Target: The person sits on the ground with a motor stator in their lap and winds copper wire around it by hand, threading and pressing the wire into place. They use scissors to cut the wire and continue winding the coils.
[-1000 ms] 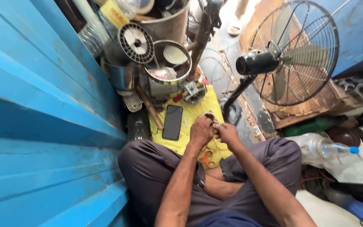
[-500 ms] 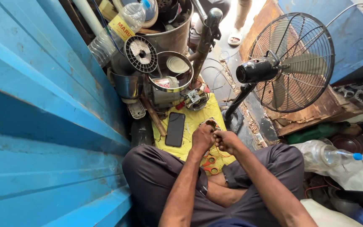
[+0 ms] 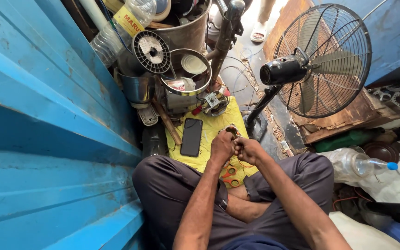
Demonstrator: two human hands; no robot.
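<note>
My left hand (image 3: 221, 146) is closed around a small roundish metal part (image 3: 231, 131), which sticks up just above the knuckles; I cannot make out what kind of part it is. My right hand (image 3: 247, 150) is curled tight and pressed against the left, its fingers pinched at the same spot, though what they pinch is too small to tell. Both hands sit together over a yellow cloth (image 3: 214, 127) spread on the ground in front of my crossed legs.

Just below the hands, a pair of orange-handled scissors (image 3: 229, 175) lies on the cloth near my knee. To the left of the hands a black phone (image 3: 191, 137) lies flat, face up, on the same cloth. At the cloth's far edge sits a small motor with copper windings (image 3: 215, 102), and beside it a round metal pot (image 3: 184, 78) with a white lid inside. A black ribbed spool (image 3: 151, 45) leans against the pots further back, and a clear plastic bottle (image 3: 121, 28) rests above that.

On my left runs a blue corrugated wall (image 3: 38, 125). To the right stands a black pedestal fan (image 3: 320, 60), well apart from my hands, and another plastic bottle with a blue cap (image 3: 366, 165) lies beyond my right knee.
</note>
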